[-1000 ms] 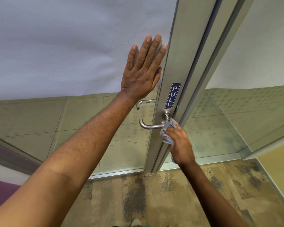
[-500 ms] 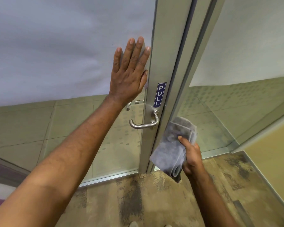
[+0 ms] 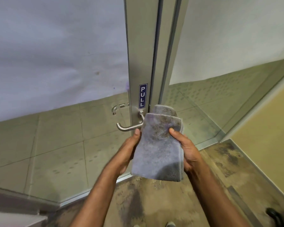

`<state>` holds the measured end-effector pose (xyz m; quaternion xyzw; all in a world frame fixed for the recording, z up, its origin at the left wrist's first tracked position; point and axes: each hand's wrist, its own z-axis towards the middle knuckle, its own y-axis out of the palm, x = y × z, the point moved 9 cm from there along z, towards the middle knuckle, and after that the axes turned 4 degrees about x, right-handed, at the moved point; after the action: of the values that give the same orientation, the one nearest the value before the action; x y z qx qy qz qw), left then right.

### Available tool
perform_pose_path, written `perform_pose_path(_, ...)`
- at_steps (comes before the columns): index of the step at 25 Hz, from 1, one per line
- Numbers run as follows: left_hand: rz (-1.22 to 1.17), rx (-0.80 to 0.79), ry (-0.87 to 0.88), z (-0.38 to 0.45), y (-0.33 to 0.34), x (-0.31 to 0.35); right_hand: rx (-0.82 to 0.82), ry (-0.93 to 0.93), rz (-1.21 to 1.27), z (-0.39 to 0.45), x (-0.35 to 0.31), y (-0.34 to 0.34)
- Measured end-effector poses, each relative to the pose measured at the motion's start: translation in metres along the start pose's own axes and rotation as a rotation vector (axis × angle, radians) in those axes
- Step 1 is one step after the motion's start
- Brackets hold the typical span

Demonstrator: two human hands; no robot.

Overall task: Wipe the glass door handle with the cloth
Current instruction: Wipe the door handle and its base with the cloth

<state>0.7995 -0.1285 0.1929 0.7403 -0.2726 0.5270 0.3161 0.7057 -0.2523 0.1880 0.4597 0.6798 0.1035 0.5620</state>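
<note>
A folded grey cloth, stained darker near its top, is held between both hands in front of the door. My left hand grips its left edge and my right hand grips its right edge, thumb on the front. The steel lever handle juts left from the metal door frame, just left of the cloth's top corner. The cloth hides the handle's base; whether it touches the handle is unclear. A second lever shows through the glass behind.
A blue PULL label sits on the frame above the handle. Frosted glass panels flank the frame on both sides. Patterned brown carpet lies below, with a yellow wall at right and a dark shoe at the bottom right.
My left hand has left the frosted glass and come down to grip the cloth's left side. The cloth, earlier pulled off the handle by my right hand, is now held up near it.
</note>
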Motion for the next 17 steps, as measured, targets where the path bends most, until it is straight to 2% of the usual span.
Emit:
perform_pose_path(2, -0.169, -0.121, -0.052, -0.009, 0.015, -0.017, 0.025, -0.089, -0.145, -0.002, -0.004, 0.0)
perform_pose_path(3, -0.213, -0.129, -0.055, -0.013, 0.017, -0.023, 0.045, -0.126, -0.21, -0.004, -0.005, -0.002)
perform_pose_path(7, -0.206, -0.012, -0.008, -0.016, 0.012, -0.038, 0.061, -0.152, -0.253, -0.015, 0.002, -0.018)
perform_pose_path(12, -0.179, 0.027, -0.019, -0.02, 0.01, -0.048, -0.014, -0.038, -0.468, -0.033, 0.022, -0.038)
perform_pose_path(17, -0.172, -0.002, -0.065, -0.027, 0.019, -0.049, -0.044, -0.161, -0.547, -0.052, -0.002, -0.046)
